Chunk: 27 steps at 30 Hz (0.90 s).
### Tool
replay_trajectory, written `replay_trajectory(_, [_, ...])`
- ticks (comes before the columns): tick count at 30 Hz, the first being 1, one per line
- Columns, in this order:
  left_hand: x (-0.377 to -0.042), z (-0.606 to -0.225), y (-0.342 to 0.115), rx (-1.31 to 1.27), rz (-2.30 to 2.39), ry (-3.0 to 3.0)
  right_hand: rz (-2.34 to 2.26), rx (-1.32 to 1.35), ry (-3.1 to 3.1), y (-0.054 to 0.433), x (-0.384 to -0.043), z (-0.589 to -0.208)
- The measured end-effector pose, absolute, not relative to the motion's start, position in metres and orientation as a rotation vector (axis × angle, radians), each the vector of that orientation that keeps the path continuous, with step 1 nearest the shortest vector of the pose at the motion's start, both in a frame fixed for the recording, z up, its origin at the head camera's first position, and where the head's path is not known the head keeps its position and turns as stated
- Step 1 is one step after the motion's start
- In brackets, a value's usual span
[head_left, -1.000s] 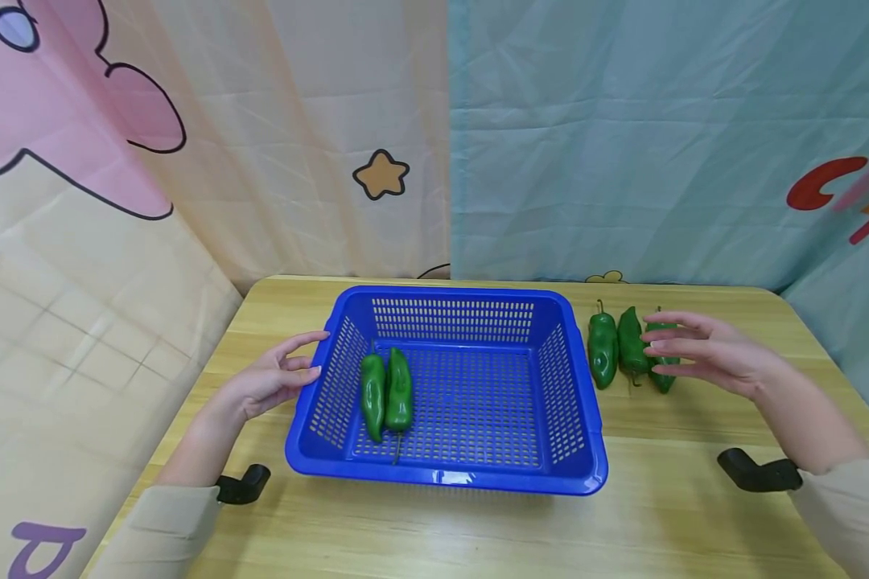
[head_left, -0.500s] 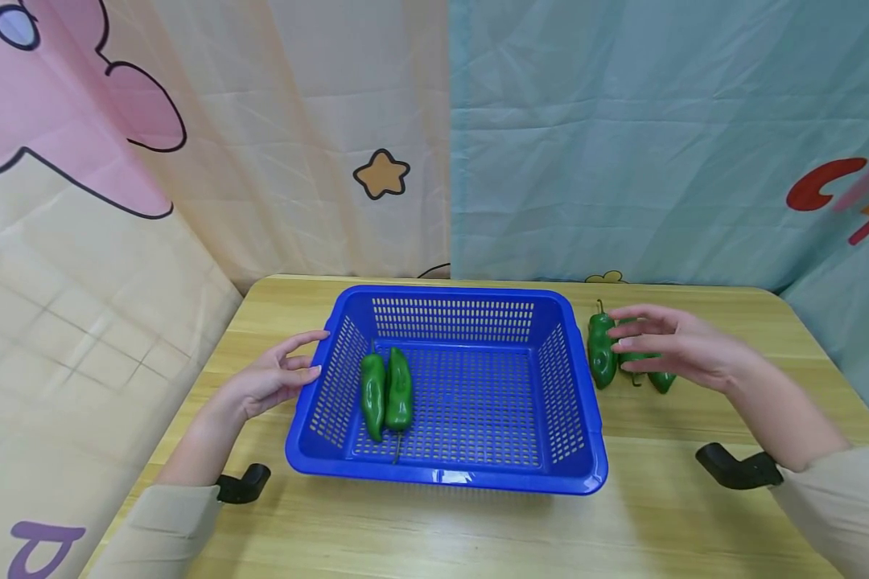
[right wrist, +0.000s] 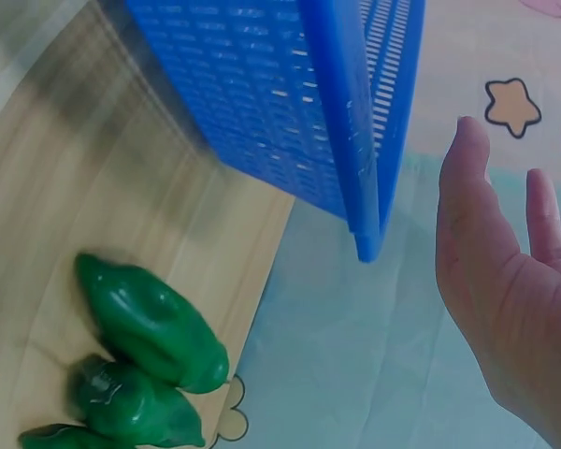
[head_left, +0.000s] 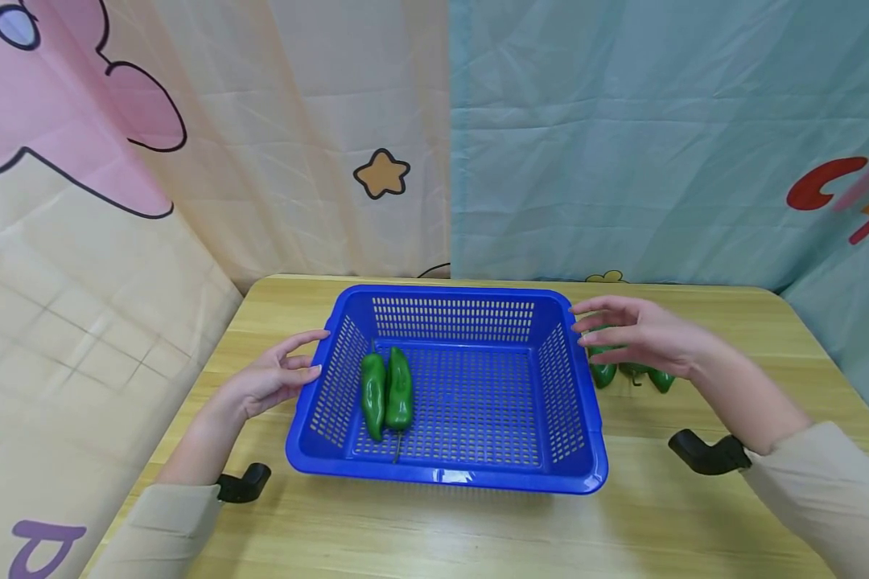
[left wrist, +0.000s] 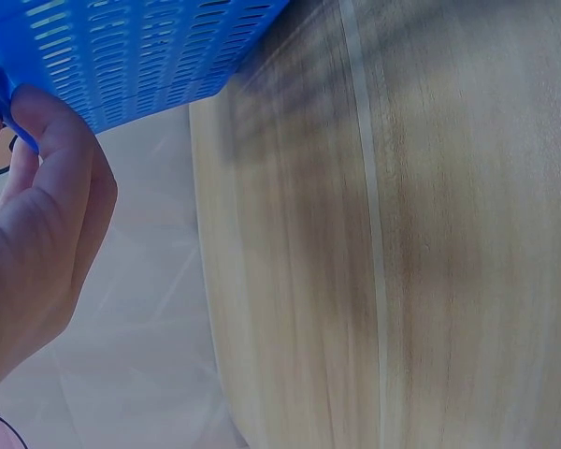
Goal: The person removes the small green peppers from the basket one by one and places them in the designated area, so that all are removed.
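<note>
A blue plastic basket [head_left: 445, 476] with slotted walls stands on the wooden table. Inside it, toward the left, two green peppers [head_left: 400, 394] lie side by side. My left hand [head_left: 281, 376] grips the basket's left rim, thumb and fingers on either side of it, as the left wrist view also shows. At the opposite rim hovers my right hand [head_left: 633, 331], fingers loosely spread, holding nothing; the right wrist view shows a gap between it and the rim. Three more green peppers [right wrist: 150, 323] lie on the table right of the basket, partly hidden by the right hand in the head view.
The wooden table [head_left: 478, 535] runs back to a printed curtain [head_left: 623, 145] that hangs behind it and on both sides. A black wrist mount [head_left: 242, 485] sits at the left wrist, another black mount [head_left: 708, 453] at the right.
My right hand has moved left, from over the peppers on the table to the basket's right rim. The left hand, basket and peppers have stayed in place.
</note>
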State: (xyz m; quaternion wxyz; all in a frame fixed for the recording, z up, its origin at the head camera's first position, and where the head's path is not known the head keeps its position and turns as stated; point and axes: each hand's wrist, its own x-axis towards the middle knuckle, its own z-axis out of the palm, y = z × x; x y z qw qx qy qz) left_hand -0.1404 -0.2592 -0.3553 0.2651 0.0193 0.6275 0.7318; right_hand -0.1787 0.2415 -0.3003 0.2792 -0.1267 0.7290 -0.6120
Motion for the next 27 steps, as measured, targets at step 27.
replay_trajectory(27, [-0.14, -0.351, -0.257, 0.003, 1.968, 1.696, -1.616, -0.374, 1.878, 0.189, -0.198, -0.282])
